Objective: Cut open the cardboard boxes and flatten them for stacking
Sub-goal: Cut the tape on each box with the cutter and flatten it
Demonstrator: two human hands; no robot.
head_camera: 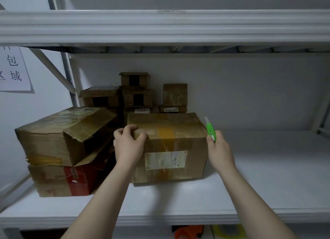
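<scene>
A taped brown cardboard box (171, 146) with a shipping label on its front stands on the white shelf (250, 176). My left hand (127, 144) grips its upper left front corner, fingers curled over the top edge. My right hand (220, 149) holds a green utility knife (210, 130) beside the box's right side, its blade end pointing up and away. Left of this box, an opened box (59, 135) with a loose flap sits tilted on top of a box with a red band (67, 181).
Several smaller cardboard boxes (137, 94) are stacked at the back of the shelf against the wall. An upper shelf beam (160, 26) runs overhead. A paper sign (14, 69) hangs at left. An orange tape dispenser (187, 231) and a yellow tape roll (228, 230) lie below.
</scene>
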